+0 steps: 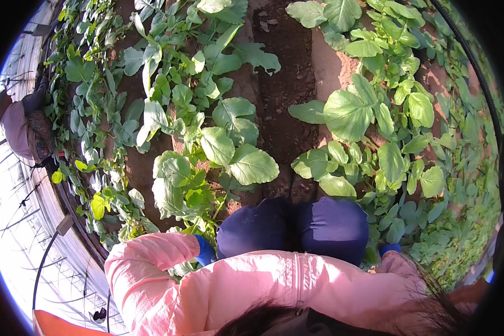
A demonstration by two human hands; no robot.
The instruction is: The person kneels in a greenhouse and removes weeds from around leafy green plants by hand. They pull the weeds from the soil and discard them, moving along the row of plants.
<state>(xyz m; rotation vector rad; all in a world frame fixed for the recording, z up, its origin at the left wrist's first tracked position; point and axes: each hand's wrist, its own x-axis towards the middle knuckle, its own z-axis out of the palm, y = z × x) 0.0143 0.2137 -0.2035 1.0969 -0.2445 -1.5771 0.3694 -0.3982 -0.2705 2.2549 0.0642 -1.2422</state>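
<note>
My left hand [206, 251] wears a blue glove. It is low beside my left knee, close to the leafy plants, with its fingers hidden behind my leg and sleeve. On the other side my right hand [389, 248], also gloved in blue, shows only as a small patch past my right knee, among low green leaves. Whether either hand holds anything is hidden. Broad-leaved green plants [218, 145] grow in a row ahead on the left. A second row of similar plants [350, 113] stands ahead on the right.
A bare soil furrow [287, 92] runs forward between the rows from my bent knees [292, 229]. Another person [21, 126] bends over plants at far left, by a translucent plastic greenhouse wall [21, 201]. A black hose or cable [474, 63] curves along the right side.
</note>
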